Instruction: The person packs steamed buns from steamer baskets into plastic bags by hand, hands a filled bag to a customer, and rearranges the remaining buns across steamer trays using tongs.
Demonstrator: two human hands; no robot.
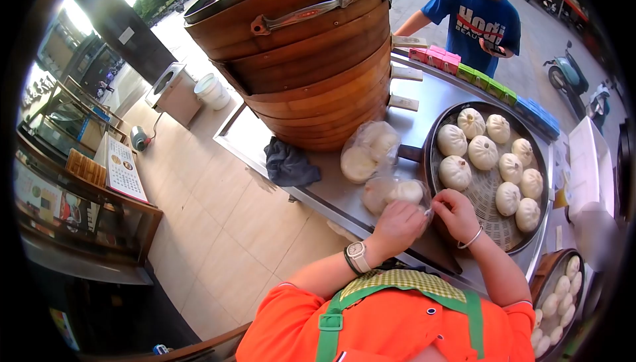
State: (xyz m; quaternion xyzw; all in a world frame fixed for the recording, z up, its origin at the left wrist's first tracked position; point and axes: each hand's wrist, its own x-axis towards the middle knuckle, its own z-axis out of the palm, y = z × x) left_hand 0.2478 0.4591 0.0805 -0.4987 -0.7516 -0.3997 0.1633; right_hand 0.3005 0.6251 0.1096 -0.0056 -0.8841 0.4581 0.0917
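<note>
A clear plastic bag of steamed buns (392,193) lies on the metal counter, its gathered neck pointing toward me. My left hand (399,227) has its fingers closed on the bag's neck. Close beside it, my right hand (457,217) pinches the end of the same neck between thumb and fingers. Just beyond is a second bag of buns (371,152), resting against the stacked bamboo steamer (318,90). To the right, a round steamer tray (488,208) holds several pleated white buns (483,152); my right hand is at its near left edge.
A dark cloth (290,163) lies by the steamer's base. Pink, green and blue small boxes (487,84) line the counter's far edge. Behind them stands a person in a blue shirt (474,20). Another tray of buns (558,299) is at lower right. A white bucket (212,91) stands on the floor.
</note>
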